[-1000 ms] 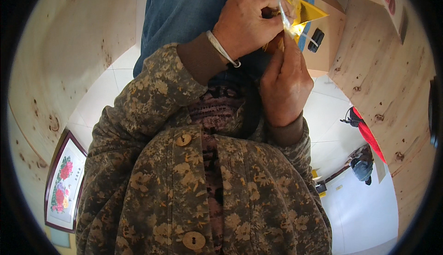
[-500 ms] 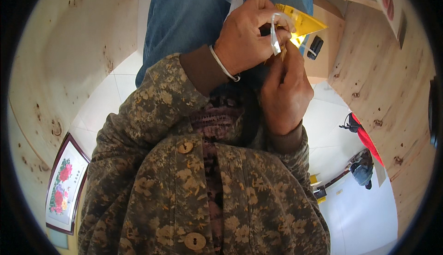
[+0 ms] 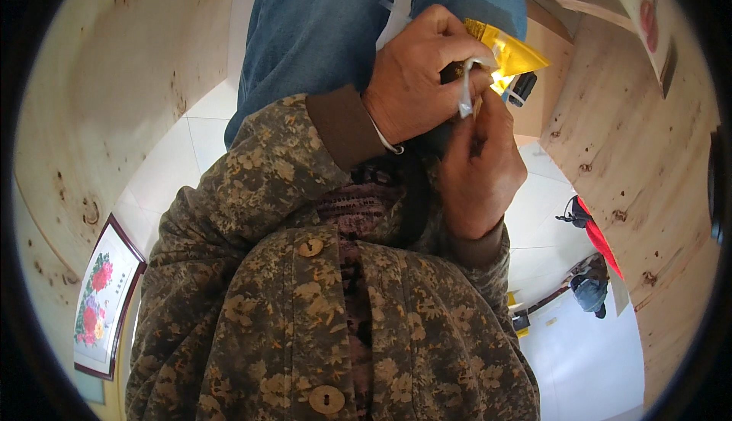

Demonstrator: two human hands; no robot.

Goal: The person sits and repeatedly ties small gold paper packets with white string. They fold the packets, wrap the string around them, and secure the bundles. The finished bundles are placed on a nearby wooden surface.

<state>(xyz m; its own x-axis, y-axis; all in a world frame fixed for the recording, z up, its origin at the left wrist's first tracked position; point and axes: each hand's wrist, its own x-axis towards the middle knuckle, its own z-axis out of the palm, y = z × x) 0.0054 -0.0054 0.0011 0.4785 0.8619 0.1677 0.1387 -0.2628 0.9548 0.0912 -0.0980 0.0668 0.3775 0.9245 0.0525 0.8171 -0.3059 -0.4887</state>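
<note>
"Where does the yellow packet [image 3: 526, 57] lie?"
"I see it above the right knee, long axis running rightward to a point. The left hand [image 3: 419, 78] grasps its near end, beside a white strip [image 3: 466, 97]. The right hand [image 3: 486, 173] reaches just below; whether it grips, I can't tell."
"Obstructions?"
"Left fingers hide that end; a black object [image 3: 524, 86] shows just below the point."

Open room separates the right hand [image 3: 486, 176] from the right wooden panel [image 3: 633, 154]. 2 jean-clad legs [image 3: 324, 48] block the way below.
</note>
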